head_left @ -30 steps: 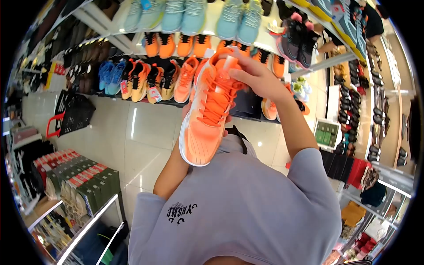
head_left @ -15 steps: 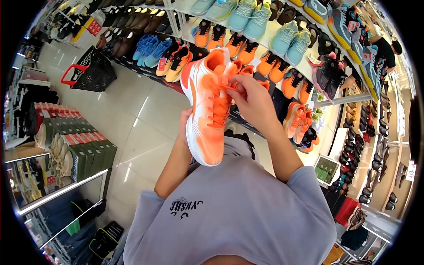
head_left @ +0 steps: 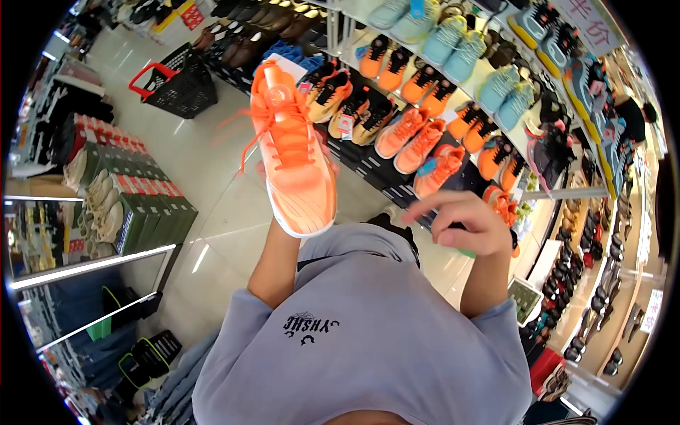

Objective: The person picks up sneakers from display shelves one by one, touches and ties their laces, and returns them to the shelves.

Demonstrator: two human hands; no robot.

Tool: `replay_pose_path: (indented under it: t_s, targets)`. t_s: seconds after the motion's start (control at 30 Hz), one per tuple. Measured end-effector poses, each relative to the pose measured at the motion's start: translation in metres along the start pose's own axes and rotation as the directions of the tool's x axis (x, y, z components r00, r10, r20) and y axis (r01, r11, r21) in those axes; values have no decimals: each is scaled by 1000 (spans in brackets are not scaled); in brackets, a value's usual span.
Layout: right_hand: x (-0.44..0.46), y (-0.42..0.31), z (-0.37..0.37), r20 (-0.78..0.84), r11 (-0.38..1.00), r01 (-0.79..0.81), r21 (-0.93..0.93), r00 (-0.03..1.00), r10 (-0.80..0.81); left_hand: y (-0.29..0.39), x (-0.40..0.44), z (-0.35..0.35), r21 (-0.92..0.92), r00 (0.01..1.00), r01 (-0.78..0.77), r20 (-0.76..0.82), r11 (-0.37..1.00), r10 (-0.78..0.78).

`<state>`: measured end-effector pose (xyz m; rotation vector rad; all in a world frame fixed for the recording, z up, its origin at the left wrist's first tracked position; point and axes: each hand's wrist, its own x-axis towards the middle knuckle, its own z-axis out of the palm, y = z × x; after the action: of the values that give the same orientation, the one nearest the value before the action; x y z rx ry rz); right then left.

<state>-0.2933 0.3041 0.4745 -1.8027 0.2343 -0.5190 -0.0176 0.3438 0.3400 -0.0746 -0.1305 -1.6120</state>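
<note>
An orange sneaker (head_left: 294, 177) with a white sole edge is up in front of me, toe pointing down toward my body. My left hand (head_left: 334, 167) is closed around it from behind; the shoe hides most of the palm. Orange laces (head_left: 265, 124) stick out loosely at the shoe's left, and a pale tag (head_left: 289, 65) shows by its collar. Off to the right, my right hand (head_left: 464, 223) holds nothing, its index finger stretched out and the others loosely bent. It is apart from the sneaker, in front of the low shoe rack.
Beyond my hands runs a shoe rack with orange sneakers (head_left: 411, 138) and light blue sneakers (head_left: 453, 42). A black basket with a red handle (head_left: 185, 85) stands on the tiled floor (head_left: 230, 177). Stacked green shoe boxes (head_left: 156, 219) are at left, and more shoe shelves line the right.
My right hand has let go of the laces and moved right and down, away from the shoe. My left hand has shifted the sneaker left and turned it; its laces now hang loose.
</note>
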Motion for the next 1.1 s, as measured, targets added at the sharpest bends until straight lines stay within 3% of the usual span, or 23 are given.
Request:
replay_pose_path:
  t_s: [0.07,0.13,0.17,0.2,0.27,0.3,0.37,0.4,0.47,0.53,0.6,0.67,0.7,0.73,0.77,0.8,0.87,0.9,0.93,1.0,1.03,1.07,1.1]
  targets:
    - [7,2,4,112,994,-74,83,992,64,8,-6,2,2,1000,9,-9,1000,-9]
    - [18,8,17,-211,937,-344,-58,922,325,12,-12,-1,84,992,129,-15,988,-128]
    - [31,11,23,-330,937,-315,-154,910,252,11,-13,-2,80,992,128,-15,988,-127]
    - [43,11,30,-330,936,-316,-158,910,251,10,-12,-1,109,991,135,9,985,-137]
    - [65,11,42,-511,943,-256,-214,852,115,7,-10,-1,167,985,151,57,974,-162]
    - [74,12,46,-514,941,-259,-218,850,115,8,-19,-14,198,996,82,-58,977,-72]
    - [88,17,51,-442,781,-98,-617,864,-241,12,-23,-21,227,995,101,-46,969,-92]
    - [89,22,50,-443,780,-101,-618,864,-239,12,-24,-22,261,993,117,-40,958,-110]
    - [90,32,48,-403,726,5,-688,829,-388,8,-27,5,319,994,104,-58,942,-90]
    - [93,37,45,-335,669,73,-740,823,-460,-1,-32,21,-33,982,187,39,982,-185]
    - [91,41,45,-264,605,140,-784,806,-529,0,-31,12,55,987,162,-24,985,-161]
    - [86,44,47,-415,895,167,-414,840,-349,0,-29,6,146,988,144,-81,979,-133]
    - [86,39,50,-498,947,322,14,823,-272,-1,-29,5,114,988,148,-65,982,-141]
    - [88,35,53,-538,789,439,430,826,-166,-1,-29,5,82,988,149,-49,985,-146]
    - [82,41,43,-507,674,445,589,854,-121,0,-29,6,83,989,143,-49,986,-139]
    - [77,48,34,-474,451,476,755,872,-127,1,-29,7,129,995,99,-36,987,-95]
    - [59,63,20,-531,302,488,819,844,77,10,-31,3,180,999,45,-16,983,-42]
    - [55,60,20,-601,413,453,790,707,374,20,-35,-1,319,999,41,-25,947,-35]
    - [53,59,24,-600,411,453,791,707,375,26,-39,-4,450,999,42,-35,892,-30]
    - [52,58,33,-545,593,73,802,497,675,26,-41,-2,449,998,31,-59,893,-5]
    - [51,58,44,-632,709,-26,705,429,645,25,-42,0,681,991,54,-124,731,42]
    - [46,60,52,-633,709,-24,705,430,644,24,-41,3,855,979,95,-172,510,105]
    - [42,63,58,-718,878,-172,447,516,467,18,-33,13,980,957,-143,102,136,273]
